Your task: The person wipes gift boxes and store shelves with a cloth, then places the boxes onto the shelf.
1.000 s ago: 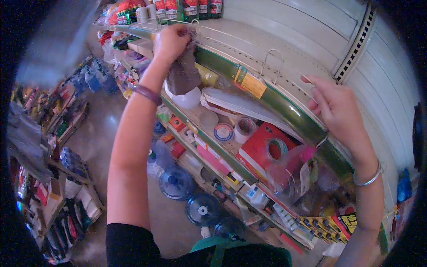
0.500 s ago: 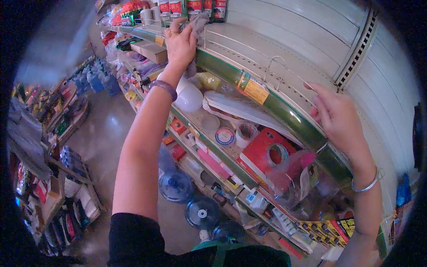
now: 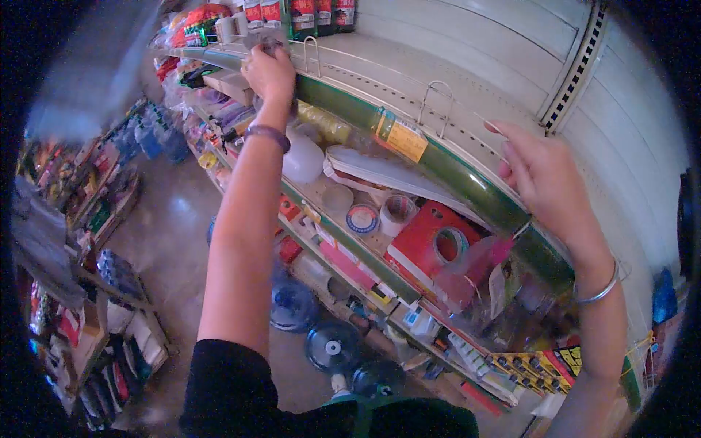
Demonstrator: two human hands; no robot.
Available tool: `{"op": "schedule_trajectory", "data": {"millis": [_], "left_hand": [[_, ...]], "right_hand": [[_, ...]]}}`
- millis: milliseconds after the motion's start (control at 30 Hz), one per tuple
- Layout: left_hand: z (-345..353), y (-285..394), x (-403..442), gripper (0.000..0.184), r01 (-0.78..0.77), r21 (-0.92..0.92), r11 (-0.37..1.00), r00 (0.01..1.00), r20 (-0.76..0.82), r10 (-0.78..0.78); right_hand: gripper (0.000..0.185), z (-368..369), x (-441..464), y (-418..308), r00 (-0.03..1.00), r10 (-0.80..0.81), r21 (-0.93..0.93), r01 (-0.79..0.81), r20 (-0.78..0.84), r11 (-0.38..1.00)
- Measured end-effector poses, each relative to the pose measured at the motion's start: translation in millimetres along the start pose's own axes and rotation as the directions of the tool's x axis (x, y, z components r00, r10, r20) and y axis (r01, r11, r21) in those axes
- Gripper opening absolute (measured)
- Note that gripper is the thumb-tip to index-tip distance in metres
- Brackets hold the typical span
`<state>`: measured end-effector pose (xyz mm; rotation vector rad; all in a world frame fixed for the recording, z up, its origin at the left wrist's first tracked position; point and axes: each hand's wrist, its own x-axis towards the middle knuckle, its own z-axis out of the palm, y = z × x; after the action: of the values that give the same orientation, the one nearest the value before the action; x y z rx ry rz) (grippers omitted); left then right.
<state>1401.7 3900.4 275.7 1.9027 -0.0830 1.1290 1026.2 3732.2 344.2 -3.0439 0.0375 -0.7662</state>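
My left hand (image 3: 270, 77) is closed around a greyish cloth (image 3: 267, 36) at the front edge of the upper shelf (image 3: 387, 62), near several red-labelled bottles (image 3: 303, 18). Part of the cloth hangs below the hand. A thin wire guard rail (image 3: 438, 109) with upright loops runs along that edge, above a green price strip (image 3: 475, 182) carrying a yellow label (image 3: 406, 140). To the right, my right hand (image 3: 544, 175) has curled fingers, with thumb and forefinger pinching the rail's end.
The shelf below holds a red box (image 3: 420, 237), tape rolls (image 3: 398, 209), a white container (image 3: 301, 157) and plastic-wrapped goods. Large blue water bottles (image 3: 332, 347) stand on the floor (image 3: 182, 285). Another goods rack (image 3: 95, 321) is across the aisle at left.
My left hand has slid a little left along the shelf edge with the cloth, uncovering a wire loop. My right hand stays at the rail's end. The view has shifted slightly.
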Motion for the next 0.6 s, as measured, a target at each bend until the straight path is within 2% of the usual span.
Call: {"op": "schedule_trajectory", "data": {"millis": [67, 133, 167, 267, 333, 400, 467, 500, 600], "left_hand": [[-12, 4, -15, 0.031, -0.128, -0.023, 0.991, 0.988, 0.086, 0.13], [-13, 3, -37, 0.029, -0.402, 0.058, 0.914, 0.911, -0.078, 0.406], [-22, 10, -47, 0.027, -0.415, -0.006, 0.91, 0.909, -0.032, 0.415], [-36, 11, -78, 0.023, -0.411, -0.087, 0.908, 0.911, -0.067, 0.406], [-53, 12, -101, 0.015, -0.426, -0.28, 0.861, 0.898, -0.012, 0.44], [-71, 20, -111, 0.013, -0.484, -0.404, 0.776, 0.843, 0.021, 0.537], [-53, 5, -92, 0.013, -0.606, -0.232, 0.761, 0.792, -0.081, 0.606], [-45, 1, -76, 0.015, -0.457, -0.285, 0.843, 0.879, 0.002, 0.477], [-35, 8, -55, 0.017, -0.201, -0.276, 0.94, 0.963, 0.121, 0.241]], "right_hand": [[0.031, 0, 1, 0, 1.0, 0.001, -0.012, -0.001, -0.005, 1.0], [0.031, 1, 1, 2, 1.0, -0.016, -0.016, 0.016, -0.013, 1.0], [0.031, 2, 1, 4, 0.999, -0.032, -0.019, 0.032, -0.02, 0.999], [0.031, 1, 0, 3, 0.999, -0.04, -0.002, 0.04, -0.018, 0.999], [0.031, 0, 1, 3, 0.999, -0.049, 0.004, 0.049, -0.018, 0.999], [0.03, 0, 2, 5, 0.998, -0.065, -0.002, 0.065, -0.02, 0.998], [0.032, -1, 2, 1, 1.0, 0.005, 0.014, -0.005, 0.001, 1.0], [0.034, -2, 3, 0, 0.999, 0.038, 0.02, -0.039, 0.016, 0.999], [0.028, 1, 3, 8, 0.999, -0.053, -0.053, 0.053, -0.008, 0.997]]}}
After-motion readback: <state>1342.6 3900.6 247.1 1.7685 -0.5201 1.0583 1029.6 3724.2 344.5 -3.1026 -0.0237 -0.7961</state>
